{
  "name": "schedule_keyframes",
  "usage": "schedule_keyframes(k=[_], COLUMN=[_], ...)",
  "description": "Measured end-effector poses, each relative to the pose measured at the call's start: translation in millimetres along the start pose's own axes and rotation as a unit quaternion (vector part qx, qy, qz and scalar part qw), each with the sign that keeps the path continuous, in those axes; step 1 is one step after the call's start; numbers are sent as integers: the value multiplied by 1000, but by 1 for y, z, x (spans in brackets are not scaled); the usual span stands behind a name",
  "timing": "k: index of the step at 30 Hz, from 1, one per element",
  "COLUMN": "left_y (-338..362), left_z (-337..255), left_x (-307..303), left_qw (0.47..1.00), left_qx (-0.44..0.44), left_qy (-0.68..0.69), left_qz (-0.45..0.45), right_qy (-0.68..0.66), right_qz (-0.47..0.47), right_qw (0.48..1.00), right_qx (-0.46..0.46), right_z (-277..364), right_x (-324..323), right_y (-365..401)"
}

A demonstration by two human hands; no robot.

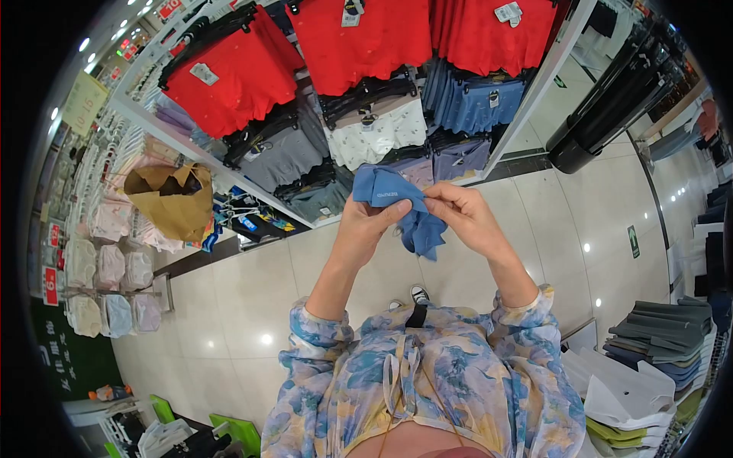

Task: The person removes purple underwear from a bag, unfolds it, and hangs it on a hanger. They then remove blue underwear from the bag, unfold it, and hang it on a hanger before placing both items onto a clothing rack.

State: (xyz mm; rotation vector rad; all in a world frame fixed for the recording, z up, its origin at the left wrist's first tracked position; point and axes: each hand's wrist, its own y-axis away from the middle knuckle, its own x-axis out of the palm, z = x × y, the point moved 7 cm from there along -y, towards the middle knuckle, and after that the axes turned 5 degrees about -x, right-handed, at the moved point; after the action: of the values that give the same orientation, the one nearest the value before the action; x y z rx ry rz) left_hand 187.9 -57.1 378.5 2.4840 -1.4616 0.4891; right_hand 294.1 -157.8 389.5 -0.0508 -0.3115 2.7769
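A pair of blue underpants (420,229) is bunched between my two hands, out in front of my chest. Small pale lettering shows on the upper part of the cloth. My left hand (370,225) is closed on the left side, its thumb lying over the fabric. At the right edge, my right hand (460,216) pinches the cloth between thumb and fingers. The lower part of the fabric hangs loose below both hands. Some of the fingers on my left hand are hidden behind the cloth.
Ahead stands a display rack with red underpants (363,46), white patterned ones (378,133) and blue ones (477,99) on hangers. A brown paper bag (172,206) is at the left. Folded garments (660,332) are stacked at the lower right. Pale tiles (252,305) cover the floor.
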Motion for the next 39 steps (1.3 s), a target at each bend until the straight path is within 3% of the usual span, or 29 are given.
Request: schedule_keyframes(k=[5,9,12,14,15,17,24,28,31,33,34,37,39], left_y=[-1,-8,-3,2,6,13,12,11,15,15,15,14,15], left_z=[7,9,4,3,4,12,29,30,21,22,22,13,13], left_x=[-7,-16,-19,3,6,25,19,14,14,6,5,-8,-13], left_qw=[997,992,996,986,986,940,948,919,944,985,985,991,998], left_qx=[-33,-1,29,78,78,66,55,82,90,72,72,90,4], left_qy=[54,108,30,-142,-142,-323,-311,-386,-316,-155,-155,-79,-3], left_qz=[-50,-68,-84,47,45,88,-33,3,-2,-16,-15,-58,-69], right_qy=[20,-18,-30,-55,-79,-106,-174,-177,-175,-91,-73,25,31], right_qz=[-49,-118,-139,-154,-169,-182,-203,-200,-156,-47,22,70,79], right_qw=[999,991,989,986,982,978,963,963,972,995,997,997,996], right_qx=[-11,-60,-48,-27,-8,-3,-29,-24,-12,-2,-3,9,5], right_z=[0,5,-4,-9,-13,-17,-10,-15,-17,-3,2,19,8], right_x=[-13,-21,-25,-26,-27,-28,-18,-23,-20,3,15,31,30], right_y=[-2,-6,-7,-7,-7,-9,-13,-9,-8,-6,-3,7,5])
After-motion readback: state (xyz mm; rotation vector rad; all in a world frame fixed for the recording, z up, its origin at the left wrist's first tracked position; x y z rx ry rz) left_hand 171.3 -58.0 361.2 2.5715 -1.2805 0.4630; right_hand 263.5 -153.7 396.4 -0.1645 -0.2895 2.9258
